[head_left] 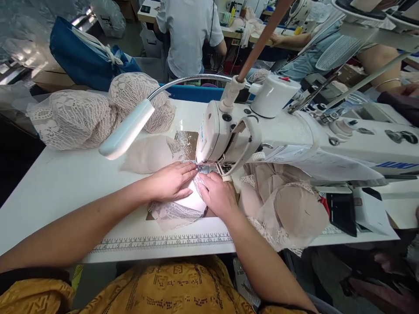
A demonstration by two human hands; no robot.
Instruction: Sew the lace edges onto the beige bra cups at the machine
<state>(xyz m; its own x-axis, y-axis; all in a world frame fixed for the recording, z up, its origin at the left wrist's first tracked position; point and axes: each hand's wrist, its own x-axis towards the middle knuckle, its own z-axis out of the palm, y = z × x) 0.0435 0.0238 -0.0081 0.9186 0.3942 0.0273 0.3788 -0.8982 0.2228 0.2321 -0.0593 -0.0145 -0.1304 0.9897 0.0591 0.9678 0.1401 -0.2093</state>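
Under the needle area of a white sewing machine (209,135) lies a pale lace bra cup piece (178,211), lit brightly by the lamp. My left hand (173,181) rests flat on it, fingers stretched toward the presser foot. Close on the other side, my right hand (218,192) presses the lace with bent fingers near the needle; whether they pinch the fabric is hard to see. Another sheer beige cup piece (147,152) lies just behind my left hand. The fabric edge right at the needle is partly hidden by my fingertips.
Bundles of beige lace (81,117) sit at the back left. A bendable lamp (127,131) hangs over the table. More beige cups (291,209) pile right of the machine. A ruler strip (163,242) runs along the front edge. Co-workers, one in a white shirt (186,35), sit beyond.
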